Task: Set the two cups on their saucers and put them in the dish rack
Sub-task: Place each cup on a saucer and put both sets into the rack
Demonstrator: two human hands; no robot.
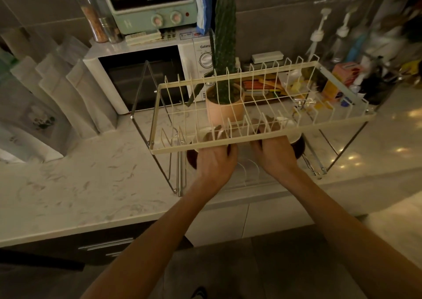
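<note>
A cream wire dish rack (196, 149) with two tiers stands on the marble counter. Both my hands reach under its upper tier. My left hand (215, 161) grips a dark brown saucer (190, 159) that carries a cup (209, 134), seen through the wires. My right hand (272, 156) holds a second dark saucer (300, 146) with a pale cup (293, 130) on it. Both sets sit at the lower tier's level, partly hidden by the upper tier's front rail. Whether they rest on the lower tier I cannot tell.
A potted cactus (225, 106) stands behind the rack. A white microwave (146, 77) with a mint toaster oven (150, 4) on top is at the back left. Boxes and bottles crowd the right end (342, 79). The counter edge (114, 225) runs below.
</note>
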